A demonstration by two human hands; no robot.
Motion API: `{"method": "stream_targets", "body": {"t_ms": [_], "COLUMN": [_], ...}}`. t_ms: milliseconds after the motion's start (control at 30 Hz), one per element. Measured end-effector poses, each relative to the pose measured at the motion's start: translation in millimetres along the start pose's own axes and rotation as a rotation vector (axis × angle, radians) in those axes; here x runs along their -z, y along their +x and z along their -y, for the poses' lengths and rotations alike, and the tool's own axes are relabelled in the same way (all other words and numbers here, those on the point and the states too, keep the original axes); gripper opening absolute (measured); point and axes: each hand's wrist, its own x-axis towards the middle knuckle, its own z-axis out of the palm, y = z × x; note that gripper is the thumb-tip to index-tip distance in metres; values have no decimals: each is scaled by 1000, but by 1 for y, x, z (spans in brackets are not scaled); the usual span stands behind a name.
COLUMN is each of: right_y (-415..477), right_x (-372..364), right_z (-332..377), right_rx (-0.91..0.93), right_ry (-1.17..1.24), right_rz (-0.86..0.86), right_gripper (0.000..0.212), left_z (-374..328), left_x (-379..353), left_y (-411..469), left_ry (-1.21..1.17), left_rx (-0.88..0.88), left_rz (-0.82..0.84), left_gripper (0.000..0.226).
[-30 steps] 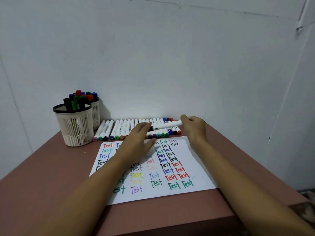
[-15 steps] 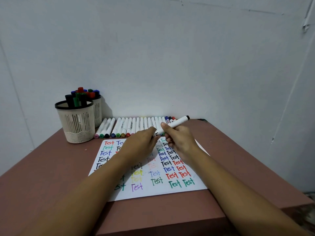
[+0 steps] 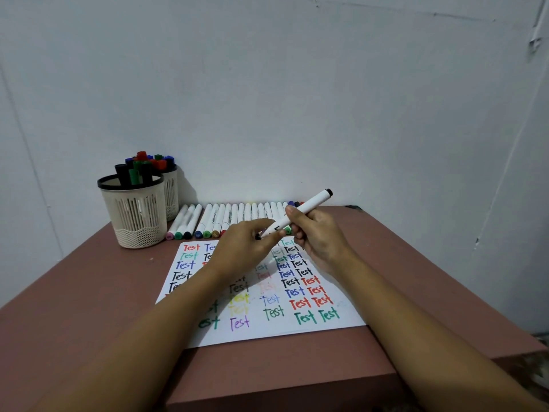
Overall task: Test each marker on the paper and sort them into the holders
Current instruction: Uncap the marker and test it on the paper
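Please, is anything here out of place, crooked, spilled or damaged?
Nothing is spilled or broken. The paper lies slightly crooked on the table, and a few "Test" words in its middle are very faint. The row of markers has one small gap near its left end.

I've got a reddish-brown table (image 3: 74, 307) in view, its far edge against a white wall (image 3: 267, 99). Flat on it, close to the near edge, there's a white paper (image 3: 267, 336), filled with rows of the word "Test" in red, green, blue, black, yellow and purple. Just behind the paper, white markers (image 3: 237, 214) lie side by side in a row, coloured ends toward me. Far left now: two cream slotted holders standing upright, the front holder (image 3: 136, 218) black-rimmed, the rear holder (image 3: 172, 197) right behind it. Touching or just apart, I can't tell.
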Motion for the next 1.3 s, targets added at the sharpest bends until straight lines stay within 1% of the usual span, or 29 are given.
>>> {"method": "stream_targets", "body": {"t_ms": [67, 100, 167, 233, 300, 367, 433, 533, 667, 767, 933, 1067, 1167, 1300], "right_y": [0, 1, 3, 5, 8, 10, 12, 13, 13, 13, 12, 10, 10, 10], "right_x": [-1, 0, 4, 14, 23, 29, 34, 37, 33, 31, 31, 29, 27, 28], "right_z": [0, 1, 4, 7, 7, 4, -1, -11, -19, -20, -20, -19, -19, -19], "right_rx": [6, 3, -28, -65, -102, -119, -100, -70, -77, -71, -80, -80, -66, -57], "right_ry": [0, 42, 215, 365, 400, 319, 136, -157, -383, -444, -453, -463, -513, -507], "right_rz": [-30, -59, -150, -234, -264, -275, -289, -286, -318, -320, -311, -289, -314, -334], "right_gripper": [17, 16, 14, 13, 14, 12, 11, 21, 22, 21, 20, 19, 21, 20], "left_z": [-2, -3, -4, -2, 3, 6, 8, 11, 20, 23, 23, 24, 23, 24], "left_x": [2, 2, 3, 3, 4, 5, 6, 6, 5, 5, 5, 5, 5, 5], "left_y": [-1, -1, -2, 0, 3, 6, 7, 7, 9, 9, 9, 8, 8, 8], "left_ry": [26, 33, 30, -8, -90, -174, -178, -140, -124, -120, -100, -86, -90, -81], "left_rx": [4, 15, 71, 142, 209, 275, 322, 337, 334, 345, 353, 354, 354, 354], "left_rz": [-5, 6, 45, 45, 16, 17, 36, 59, 66, 80, 58, 62, 69, 76], "left_gripper": [26, 33, 41, 32, 24, 32, 40, 42, 41, 37, 19, 17, 14, 14]}}
